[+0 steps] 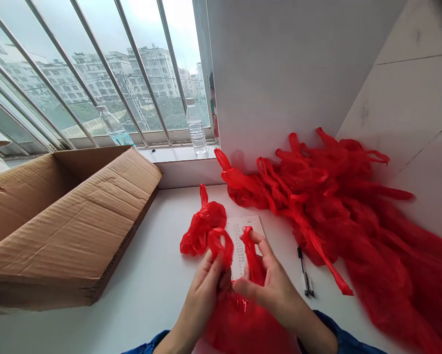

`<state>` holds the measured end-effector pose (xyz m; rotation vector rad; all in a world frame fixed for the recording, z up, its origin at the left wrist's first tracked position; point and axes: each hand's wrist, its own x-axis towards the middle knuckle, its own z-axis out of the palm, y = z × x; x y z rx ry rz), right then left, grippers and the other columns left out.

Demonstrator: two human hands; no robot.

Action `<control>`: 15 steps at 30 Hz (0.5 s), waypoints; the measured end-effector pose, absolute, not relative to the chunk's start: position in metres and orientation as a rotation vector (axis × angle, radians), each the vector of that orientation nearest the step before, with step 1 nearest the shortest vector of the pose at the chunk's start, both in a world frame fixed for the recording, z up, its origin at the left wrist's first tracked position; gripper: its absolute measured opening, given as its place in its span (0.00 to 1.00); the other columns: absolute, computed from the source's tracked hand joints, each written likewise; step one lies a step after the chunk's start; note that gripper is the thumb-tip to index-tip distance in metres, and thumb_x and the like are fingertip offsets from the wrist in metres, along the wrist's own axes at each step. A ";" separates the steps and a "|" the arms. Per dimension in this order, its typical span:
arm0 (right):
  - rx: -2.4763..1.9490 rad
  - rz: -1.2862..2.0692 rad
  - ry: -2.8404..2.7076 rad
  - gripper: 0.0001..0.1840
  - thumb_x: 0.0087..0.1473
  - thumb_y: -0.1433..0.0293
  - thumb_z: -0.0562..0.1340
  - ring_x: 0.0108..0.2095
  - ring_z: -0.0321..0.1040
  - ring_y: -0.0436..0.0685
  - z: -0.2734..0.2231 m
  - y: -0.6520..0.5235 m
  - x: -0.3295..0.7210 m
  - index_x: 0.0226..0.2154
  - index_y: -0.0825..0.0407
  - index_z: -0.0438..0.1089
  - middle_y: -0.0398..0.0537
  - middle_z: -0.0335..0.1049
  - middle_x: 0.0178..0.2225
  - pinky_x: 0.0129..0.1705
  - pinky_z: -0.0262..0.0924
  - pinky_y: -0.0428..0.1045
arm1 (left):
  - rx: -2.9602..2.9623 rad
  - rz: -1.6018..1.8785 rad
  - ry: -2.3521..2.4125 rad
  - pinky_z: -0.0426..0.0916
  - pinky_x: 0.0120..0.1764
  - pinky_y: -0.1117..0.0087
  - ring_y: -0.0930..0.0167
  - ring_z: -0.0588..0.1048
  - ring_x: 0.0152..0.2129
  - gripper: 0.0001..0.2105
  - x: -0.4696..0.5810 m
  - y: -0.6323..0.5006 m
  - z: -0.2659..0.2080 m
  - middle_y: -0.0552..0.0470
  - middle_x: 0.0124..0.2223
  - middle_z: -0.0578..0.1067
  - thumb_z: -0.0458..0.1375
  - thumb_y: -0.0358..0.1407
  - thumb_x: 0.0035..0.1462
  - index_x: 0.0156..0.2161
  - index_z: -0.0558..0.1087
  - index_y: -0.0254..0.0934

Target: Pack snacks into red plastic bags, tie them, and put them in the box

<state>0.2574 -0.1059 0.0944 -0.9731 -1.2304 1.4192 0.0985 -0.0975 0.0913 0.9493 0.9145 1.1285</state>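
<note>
A red plastic bag (248, 319) hangs below my two hands at the bottom middle of the view, its two handle loops standing up. My left hand (208, 280) is closed around the base of the left loop. The fingers of my right hand (268, 280) are curled around the right loop, with a fingertip near its top. Just beyond my left hand, a bunched red bag (204, 223) lies on the white table (143, 280). Behind my hands is a sheet of paper with handwriting (239, 246), partly covered by them.
Many red plastic bags (339, 196) are heaped along the wall at the right. Two pens (305, 275) lie beside the heap. An open cardboard box (77, 221) stands at the left. Clear plastic bottles (196, 130) stand on the window sill (173, 154).
</note>
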 end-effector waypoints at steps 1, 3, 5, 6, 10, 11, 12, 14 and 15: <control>-1.024 1.327 -1.311 0.48 0.46 0.59 0.75 0.57 0.65 0.64 0.092 -0.107 0.254 0.64 0.43 0.53 0.51 0.63 0.58 0.60 0.61 0.60 | 1.085 1.103 0.943 0.60 0.25 0.77 0.77 0.59 0.20 0.17 0.099 -0.098 0.088 0.59 0.25 0.63 0.59 0.50 0.62 0.33 0.66 0.38; -1.095 1.134 -1.424 0.40 0.49 0.58 0.73 0.59 0.62 0.64 0.087 -0.108 0.249 0.61 0.44 0.60 0.51 0.60 0.59 0.62 0.59 0.59 | 1.374 1.037 0.999 0.60 0.28 0.75 0.74 0.62 0.24 0.16 0.099 -0.099 0.084 0.55 0.28 0.67 0.58 0.48 0.64 0.32 0.67 0.37; -1.081 1.060 -1.422 0.23 0.60 0.56 0.64 0.57 0.64 0.61 0.081 -0.106 0.246 0.55 0.45 0.67 0.51 0.61 0.56 0.59 0.61 0.56 | 1.542 0.954 1.015 0.62 0.32 0.74 0.73 0.64 0.27 0.15 0.099 -0.101 0.085 0.53 0.30 0.70 0.57 0.45 0.65 0.32 0.69 0.36; -1.051 1.073 -1.381 0.18 0.64 0.56 0.59 0.55 0.65 0.60 0.078 -0.104 0.245 0.52 0.46 0.70 0.51 0.63 0.53 0.57 0.62 0.54 | 1.541 0.916 0.988 0.63 0.34 0.74 0.72 0.66 0.29 0.13 0.099 -0.101 0.086 0.52 0.32 0.72 0.58 0.44 0.65 0.34 0.70 0.36; -0.915 1.403 -1.050 0.18 0.68 0.54 0.54 0.30 0.67 0.51 0.067 -0.097 0.247 0.44 0.49 0.71 0.41 0.66 0.28 0.35 0.66 0.46 | 1.102 0.793 0.768 0.67 0.37 0.73 0.70 0.73 0.35 0.14 0.094 -0.099 0.088 0.50 0.41 0.75 0.64 0.40 0.61 0.47 0.66 0.40; -0.868 1.500 -0.983 0.17 0.68 0.54 0.55 0.25 0.63 0.50 0.065 -0.096 0.249 0.45 0.49 0.69 0.38 0.64 0.24 0.29 0.62 0.45 | 0.981 0.777 0.740 0.66 0.34 0.75 0.72 0.73 0.32 0.15 0.092 -0.097 0.086 0.51 0.38 0.76 0.65 0.39 0.60 0.47 0.65 0.40; -0.814 1.575 -0.948 0.16 0.68 0.55 0.55 0.21 0.60 0.48 0.065 -0.096 0.250 0.47 0.49 0.66 0.36 0.62 0.21 0.26 0.59 0.44 | 0.879 0.767 0.728 0.65 0.31 0.77 0.74 0.72 0.28 0.16 0.090 -0.095 0.084 0.53 0.33 0.75 0.66 0.38 0.58 0.46 0.65 0.39; -0.721 1.639 -0.998 0.13 0.69 0.57 0.56 0.21 0.60 0.47 0.067 -0.097 0.255 0.49 0.48 0.62 0.35 0.66 0.23 0.27 0.57 0.43 | 0.730 0.757 0.729 0.62 0.28 0.79 0.77 0.69 0.22 0.15 0.086 -0.092 0.079 0.56 0.28 0.73 0.67 0.35 0.56 0.44 0.66 0.38; -0.699 1.640 -1.070 0.12 0.68 0.59 0.57 0.24 0.63 0.47 0.069 -0.097 0.258 0.49 0.48 0.62 0.37 0.69 0.25 0.30 0.59 0.44 | 0.676 0.758 0.731 0.61 0.27 0.80 0.78 0.68 0.21 0.15 0.085 -0.091 0.077 0.56 0.27 0.73 0.67 0.34 0.55 0.44 0.66 0.37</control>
